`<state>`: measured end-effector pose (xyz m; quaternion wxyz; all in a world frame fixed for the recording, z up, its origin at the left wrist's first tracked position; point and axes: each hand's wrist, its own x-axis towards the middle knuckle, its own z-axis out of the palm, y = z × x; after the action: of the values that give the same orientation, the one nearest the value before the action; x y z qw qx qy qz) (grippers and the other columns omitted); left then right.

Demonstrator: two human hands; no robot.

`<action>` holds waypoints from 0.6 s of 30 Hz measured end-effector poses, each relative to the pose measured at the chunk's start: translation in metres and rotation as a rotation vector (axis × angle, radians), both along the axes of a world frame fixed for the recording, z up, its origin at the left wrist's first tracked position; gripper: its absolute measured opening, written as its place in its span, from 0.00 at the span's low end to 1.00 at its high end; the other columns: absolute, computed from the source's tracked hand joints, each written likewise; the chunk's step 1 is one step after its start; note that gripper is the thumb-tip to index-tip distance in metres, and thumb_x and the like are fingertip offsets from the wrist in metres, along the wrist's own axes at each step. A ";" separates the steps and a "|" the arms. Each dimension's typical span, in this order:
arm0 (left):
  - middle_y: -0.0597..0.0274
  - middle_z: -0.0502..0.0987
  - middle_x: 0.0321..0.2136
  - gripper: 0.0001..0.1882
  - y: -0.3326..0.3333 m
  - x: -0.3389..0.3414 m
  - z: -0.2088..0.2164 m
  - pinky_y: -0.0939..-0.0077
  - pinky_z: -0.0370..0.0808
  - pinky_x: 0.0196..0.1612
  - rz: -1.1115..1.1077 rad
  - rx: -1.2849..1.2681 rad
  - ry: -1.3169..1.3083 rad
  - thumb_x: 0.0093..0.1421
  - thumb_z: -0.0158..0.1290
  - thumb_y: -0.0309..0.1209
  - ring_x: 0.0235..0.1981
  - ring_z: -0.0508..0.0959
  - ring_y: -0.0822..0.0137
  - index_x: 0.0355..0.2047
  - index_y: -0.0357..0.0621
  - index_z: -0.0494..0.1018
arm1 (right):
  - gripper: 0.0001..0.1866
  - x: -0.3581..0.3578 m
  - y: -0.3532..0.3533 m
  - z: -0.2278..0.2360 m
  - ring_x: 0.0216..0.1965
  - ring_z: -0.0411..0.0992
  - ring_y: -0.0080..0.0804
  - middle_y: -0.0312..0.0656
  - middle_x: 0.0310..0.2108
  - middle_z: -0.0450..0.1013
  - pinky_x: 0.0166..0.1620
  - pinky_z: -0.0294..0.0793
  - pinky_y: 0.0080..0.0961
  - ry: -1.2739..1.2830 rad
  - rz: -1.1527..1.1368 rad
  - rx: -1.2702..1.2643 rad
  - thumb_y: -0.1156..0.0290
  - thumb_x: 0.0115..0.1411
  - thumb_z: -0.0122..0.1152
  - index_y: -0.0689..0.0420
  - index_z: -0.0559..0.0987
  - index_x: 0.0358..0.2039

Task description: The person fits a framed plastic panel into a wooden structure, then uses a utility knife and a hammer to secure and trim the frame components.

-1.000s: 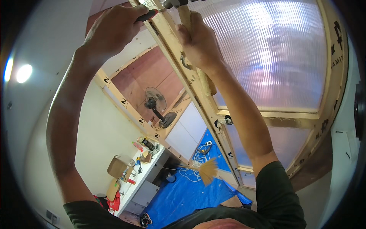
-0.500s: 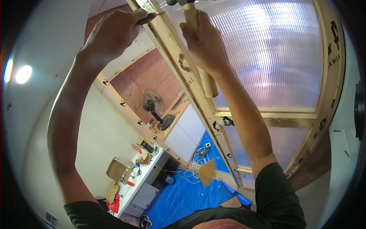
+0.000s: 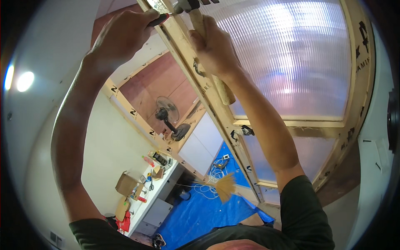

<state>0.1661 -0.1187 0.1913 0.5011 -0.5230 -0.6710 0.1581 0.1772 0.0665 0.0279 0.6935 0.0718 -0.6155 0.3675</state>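
My left hand (image 3: 127,35), raised at the upper left, grips the red-and-black handle of a chisel-like tool (image 3: 159,19) with a thin metal end. That end points right, at the edge of a wooden door (image 3: 182,46) with ribbed translucent panels (image 3: 291,58). Most of the metal end is hidden behind the hammer head. In my right hand (image 3: 218,52) is a claw hammer (image 3: 197,23) with a wooden handle, its head beside the tool near the top of the picture. I cannot tell whether they touch.
Past the door, a counter (image 3: 143,212) holds an opened cardboard box (image 3: 127,185), scissors (image 3: 151,187) and bottles. A black fan (image 3: 166,118) stands on a wooden ledge. Blue tarp (image 3: 196,221) covers the floor, with white cable (image 3: 204,191) and a broom head (image 3: 225,187).
My right hand and the hammer have swung left and slightly down, bringing the hammer head close to the tool's metal end. My left hand has stayed nearly still.
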 end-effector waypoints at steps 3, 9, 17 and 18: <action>0.50 0.79 0.23 0.11 -0.003 -0.002 0.002 0.52 0.77 0.36 -0.059 -0.020 0.021 0.66 0.51 0.28 0.27 0.82 0.52 0.45 0.40 0.79 | 0.18 0.013 -0.002 0.003 0.34 0.82 0.55 0.56 0.30 0.79 0.38 0.78 0.47 0.018 0.034 -0.025 0.63 0.70 0.59 0.60 0.69 0.54; 0.49 0.79 0.23 0.10 0.001 -0.005 0.004 0.50 0.76 0.36 -0.061 -0.059 0.022 0.65 0.50 0.27 0.28 0.82 0.51 0.44 0.39 0.77 | 0.18 -0.004 0.001 0.001 0.30 0.82 0.54 0.56 0.28 0.79 0.36 0.78 0.48 0.028 -0.017 0.015 0.64 0.70 0.58 0.60 0.69 0.54; 0.48 0.78 0.23 0.13 0.001 0.001 0.004 0.50 0.77 0.39 -0.058 -0.064 0.079 0.64 0.49 0.26 0.31 0.82 0.49 0.47 0.40 0.78 | 0.20 0.010 -0.002 0.009 0.44 0.77 0.71 0.70 0.39 0.77 0.47 0.75 0.56 -0.075 0.095 -0.002 0.66 0.69 0.59 0.66 0.68 0.54; 0.48 0.78 0.23 0.14 0.000 0.001 0.004 0.49 0.77 0.40 -0.082 -0.068 0.091 0.64 0.49 0.26 0.31 0.82 0.49 0.47 0.40 0.78 | 0.20 0.012 -0.003 0.009 0.44 0.77 0.71 0.69 0.39 0.77 0.46 0.75 0.56 -0.051 0.101 -0.016 0.66 0.69 0.59 0.65 0.68 0.54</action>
<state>0.1672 -0.1183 0.1952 0.5192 -0.5591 -0.6198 0.1838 0.1894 0.0637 0.0365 0.6587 0.0877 -0.6255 0.4088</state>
